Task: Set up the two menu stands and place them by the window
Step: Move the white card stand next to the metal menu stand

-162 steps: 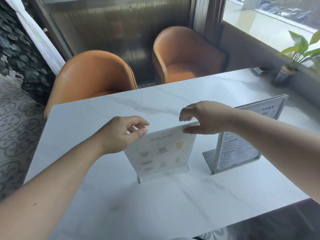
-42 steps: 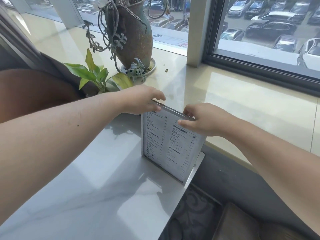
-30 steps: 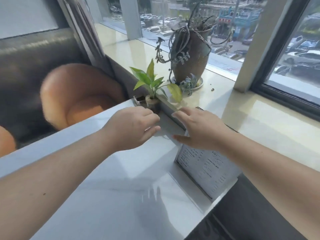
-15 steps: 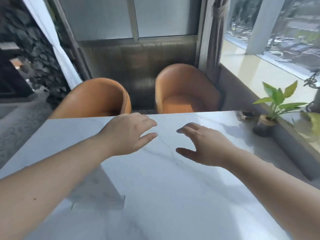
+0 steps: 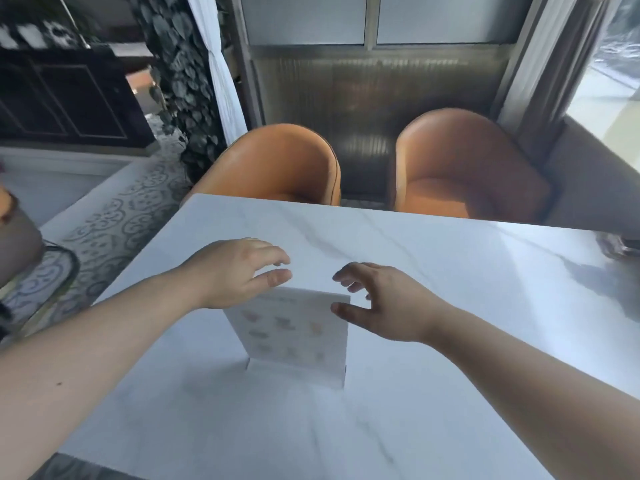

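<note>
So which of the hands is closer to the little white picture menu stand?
Left, but only just. The left hand overlaps the white picture menu stand's top-left corner; the right hand spreads beside its top-right corner, thumb close. Neither grips it.

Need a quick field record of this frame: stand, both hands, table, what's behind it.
menu stand: upright near the middle of the table, pictured side toward the camera, blurred
left hand: open, over the stand's top left corner; contact unclear
right hand: open, thumb close to the top right corner; no grip visible
table: white marble top
chairs: two orange ones at the far side
second stand: not in view
</note>
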